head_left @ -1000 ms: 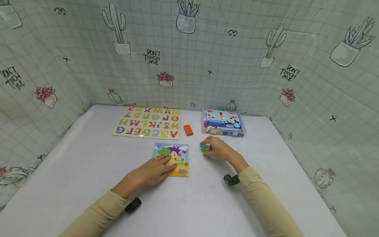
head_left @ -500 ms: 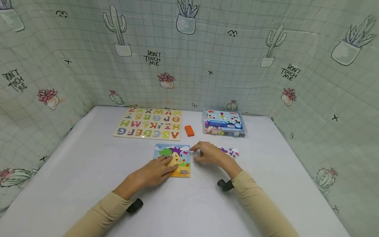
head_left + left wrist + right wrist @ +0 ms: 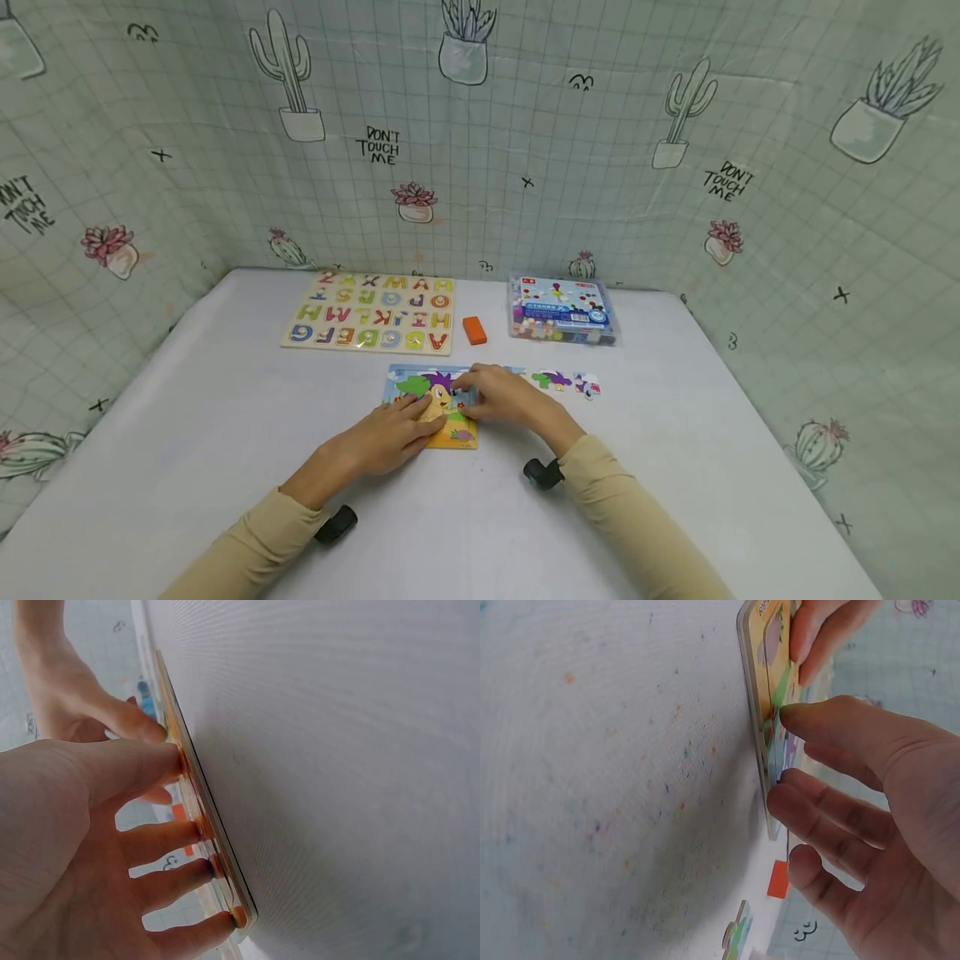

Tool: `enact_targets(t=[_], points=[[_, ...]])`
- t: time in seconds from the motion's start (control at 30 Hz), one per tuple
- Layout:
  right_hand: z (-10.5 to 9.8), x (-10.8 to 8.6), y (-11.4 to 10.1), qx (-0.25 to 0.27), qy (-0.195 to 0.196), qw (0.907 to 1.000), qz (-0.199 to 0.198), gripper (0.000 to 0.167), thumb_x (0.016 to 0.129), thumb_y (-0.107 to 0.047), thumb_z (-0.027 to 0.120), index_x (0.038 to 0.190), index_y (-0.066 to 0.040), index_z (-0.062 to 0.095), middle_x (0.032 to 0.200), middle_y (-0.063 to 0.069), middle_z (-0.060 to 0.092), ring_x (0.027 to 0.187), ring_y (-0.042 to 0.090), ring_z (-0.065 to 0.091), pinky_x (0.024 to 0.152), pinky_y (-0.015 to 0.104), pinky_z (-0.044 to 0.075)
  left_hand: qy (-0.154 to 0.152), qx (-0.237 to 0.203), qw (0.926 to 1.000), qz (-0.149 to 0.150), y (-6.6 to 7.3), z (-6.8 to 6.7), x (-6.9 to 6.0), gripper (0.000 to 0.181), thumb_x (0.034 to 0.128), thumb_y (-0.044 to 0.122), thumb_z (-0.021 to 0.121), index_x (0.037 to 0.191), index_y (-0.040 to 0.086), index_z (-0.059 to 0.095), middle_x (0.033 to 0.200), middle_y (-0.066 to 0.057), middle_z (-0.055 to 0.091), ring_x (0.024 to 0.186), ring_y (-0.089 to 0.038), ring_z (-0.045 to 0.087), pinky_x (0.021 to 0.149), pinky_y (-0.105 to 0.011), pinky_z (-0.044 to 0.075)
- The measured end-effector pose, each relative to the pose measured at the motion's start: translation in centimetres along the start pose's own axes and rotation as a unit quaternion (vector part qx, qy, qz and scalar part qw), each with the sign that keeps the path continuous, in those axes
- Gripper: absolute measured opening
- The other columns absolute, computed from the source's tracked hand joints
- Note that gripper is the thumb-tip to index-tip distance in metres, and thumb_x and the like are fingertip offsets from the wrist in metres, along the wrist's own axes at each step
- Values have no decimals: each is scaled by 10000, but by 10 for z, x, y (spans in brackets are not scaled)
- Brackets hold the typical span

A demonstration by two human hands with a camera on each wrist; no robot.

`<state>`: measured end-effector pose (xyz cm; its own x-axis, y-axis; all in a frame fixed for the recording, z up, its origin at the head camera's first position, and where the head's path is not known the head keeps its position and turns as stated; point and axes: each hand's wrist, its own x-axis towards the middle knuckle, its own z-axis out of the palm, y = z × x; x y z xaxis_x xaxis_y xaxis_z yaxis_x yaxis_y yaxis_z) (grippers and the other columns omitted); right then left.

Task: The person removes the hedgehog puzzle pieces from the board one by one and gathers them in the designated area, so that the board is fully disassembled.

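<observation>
A jigsaw puzzle board (image 3: 459, 439) with a purple-haired cartoon hedgehog lies flat on the white table. My left hand (image 3: 396, 432) rests spread on its left and middle part, the fingertips touching the surface in the left wrist view. My right hand (image 3: 504, 395) is at the board's right side, thumb and fingers bent and apart, with tips on or just over the picture. No raised piece shows between them in the right wrist view. To the right lie loose puzzle pieces (image 3: 587, 385): one with a butterfly, one green and purple (image 3: 555, 380), and another partly behind my right hand.
Behind the puzzle lies a wooden alphabet board (image 3: 371, 312) with coloured letters. An orange block (image 3: 475, 331) lies beside it, and a clear plastic box (image 3: 562, 312) of small coloured parts stands at the back right. A grid-patterned cloth hangs behind the table.
My right hand has left a loose piece on the table and moved left onto the puzzle's right side. More of the loose pieces now shows. The left hand has stayed on the board.
</observation>
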<state>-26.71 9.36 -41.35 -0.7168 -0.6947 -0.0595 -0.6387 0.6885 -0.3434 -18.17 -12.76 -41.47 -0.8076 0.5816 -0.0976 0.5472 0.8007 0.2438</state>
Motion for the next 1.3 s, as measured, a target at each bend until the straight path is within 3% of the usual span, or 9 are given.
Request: enact_targets(t=[0.23,0.6,0.8,1.3], points=[[0,7,-4,-178,101,9997,131,348,909,-243,697,1245,-158,676,1128,22,653,831,122,533,760,257,482,43,133,9999,71,-5,-5,0,409,1032,209,490,1436,156,514,1549,-241,354,1424,-447,343,1084,-638,360],[-1,7,-9,-105,-59,9996,262,367,905,-232,702,1265,-168,668,1101,16,618,856,126,540,765,254,485,-90,-180,9996,206,-7,-6,1,399,1017,152,515,1414,141,540,1543,-283,334,1412,-497,331,1106,-633,332],[-2,7,-11,-169,-188,9993,280,428,870,-192,720,1293,-174,650,1111,27,590,898,137,533,804,278,490,-190,-328,9992,139,-6,-4,2,385,1011,141,524,1394,155,564,1546,-290,322,1409,-523,315,1112,-636,321],[-4,8,-14,-440,-395,9975,395,518,805,-202,777,1302,-216,635,1112,28,548,914,147,511,827,292,486,-117,-381,9990,205,-3,-1,3,373,1011,139,522,1380,141,577,1533,-301,338,1393,-531,338,1099,-637,339]])
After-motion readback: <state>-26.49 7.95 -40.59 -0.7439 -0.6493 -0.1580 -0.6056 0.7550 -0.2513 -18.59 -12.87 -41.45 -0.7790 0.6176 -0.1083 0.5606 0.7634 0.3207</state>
